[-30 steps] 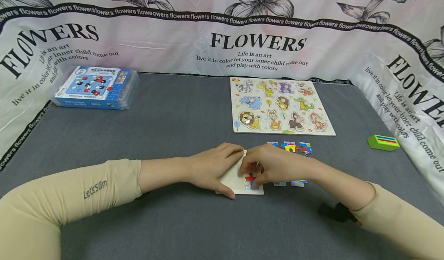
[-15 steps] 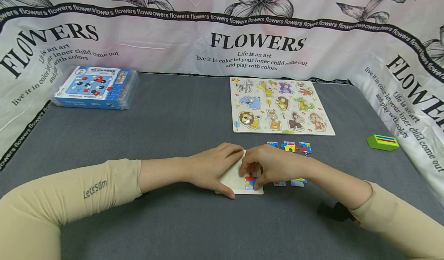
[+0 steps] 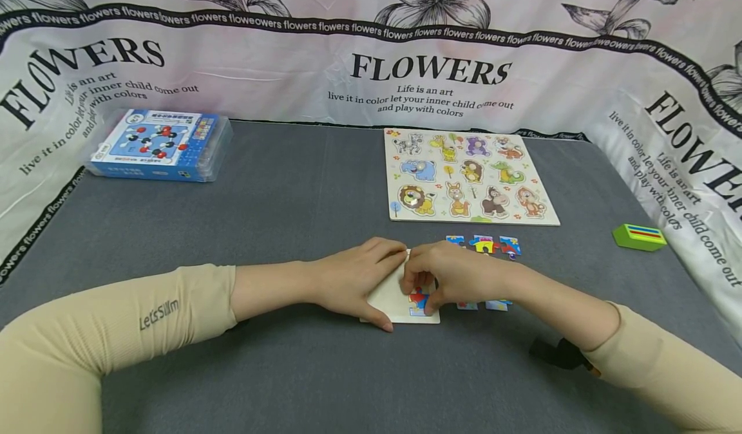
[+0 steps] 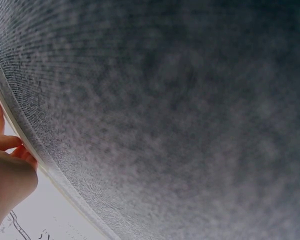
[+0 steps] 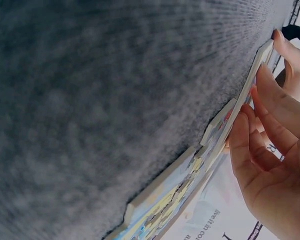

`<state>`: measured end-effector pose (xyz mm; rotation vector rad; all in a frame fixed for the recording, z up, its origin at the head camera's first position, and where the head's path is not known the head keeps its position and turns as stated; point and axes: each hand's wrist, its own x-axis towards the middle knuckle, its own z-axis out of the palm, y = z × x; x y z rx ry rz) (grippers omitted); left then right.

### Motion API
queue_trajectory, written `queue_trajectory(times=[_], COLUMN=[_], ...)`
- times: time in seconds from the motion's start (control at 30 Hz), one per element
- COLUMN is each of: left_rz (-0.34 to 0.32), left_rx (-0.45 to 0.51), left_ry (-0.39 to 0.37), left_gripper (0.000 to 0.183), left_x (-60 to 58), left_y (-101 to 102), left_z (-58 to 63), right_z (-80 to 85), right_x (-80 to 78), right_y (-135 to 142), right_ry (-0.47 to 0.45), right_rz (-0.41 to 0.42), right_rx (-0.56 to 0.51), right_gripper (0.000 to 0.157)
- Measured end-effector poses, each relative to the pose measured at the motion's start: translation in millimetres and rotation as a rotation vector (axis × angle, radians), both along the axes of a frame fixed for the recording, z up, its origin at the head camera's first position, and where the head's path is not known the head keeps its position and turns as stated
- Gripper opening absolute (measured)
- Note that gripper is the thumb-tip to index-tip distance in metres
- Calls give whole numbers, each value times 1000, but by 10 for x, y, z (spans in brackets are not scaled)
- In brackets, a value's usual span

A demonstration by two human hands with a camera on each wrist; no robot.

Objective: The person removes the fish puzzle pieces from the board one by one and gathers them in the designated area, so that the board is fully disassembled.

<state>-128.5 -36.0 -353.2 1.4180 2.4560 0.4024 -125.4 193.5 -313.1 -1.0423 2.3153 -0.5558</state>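
Observation:
In the head view a small pale puzzle board (image 3: 391, 299) lies on the table between the two hands. My left hand (image 3: 356, 283) rests across its left side, fingers extended toward the far edge and thumb by the near edge. My right hand (image 3: 458, 279) is over the board's right side, thumb and bent fingers pinching at a red and blue jigsaw piece (image 3: 418, 304) that lies on the board. The right hand partly covers this piece. Loose jigsaw pieces (image 3: 484, 244) lie just beyond and under the right hand; the right wrist view shows several pieces (image 5: 162, 200) edge-on.
An animal picture board (image 3: 472, 176) lies at the back. A blue boxed set (image 3: 156, 145) stands at the back left. A green block (image 3: 639, 237) is at the far right. Flower-printed cloth (image 3: 429, 80) borders the grey tabletop (image 3: 301, 376).
Both hands stay nearly in place. The right thumb has moved slightly to the right, and a little more of the red and blue jigsaw piece shows.

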Motion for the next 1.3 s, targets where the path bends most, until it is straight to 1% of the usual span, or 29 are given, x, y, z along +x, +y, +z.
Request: queue_trajectory(times=[0.13,0.33,0.83,1.0,1.1,1.23,1.3], left_rz=[1,-1,12,15,14,10,9], left_rx=[-2,4,18,21,17,8,4], left_ry=[1,4,-24,-27,-24,-18,-16], left_gripper=[109,109,105,104,105,107,108], left_x=[-2,-7,-13,-12,-14,-16,-17], left_y=[2,1,-3,-8,-8,-8,-8], left_z=[1,-7,-8,-9,-10,-6,-5], right_z=[-7,2,10,16,27,51,65], right_x=[-3,-4,-20,-29,-36,-57,-71], right_y=[5,-5,-20,-17,-2,46,80], right_ry=[13,8,-48,-94,-106,-115,-138], right_rz=[11,10,8,0,-3,-23,-48], right_rx=[-9,-10,-22,-44,-62,-84,-88], right_gripper=[30,29,32,29,26,24,24])
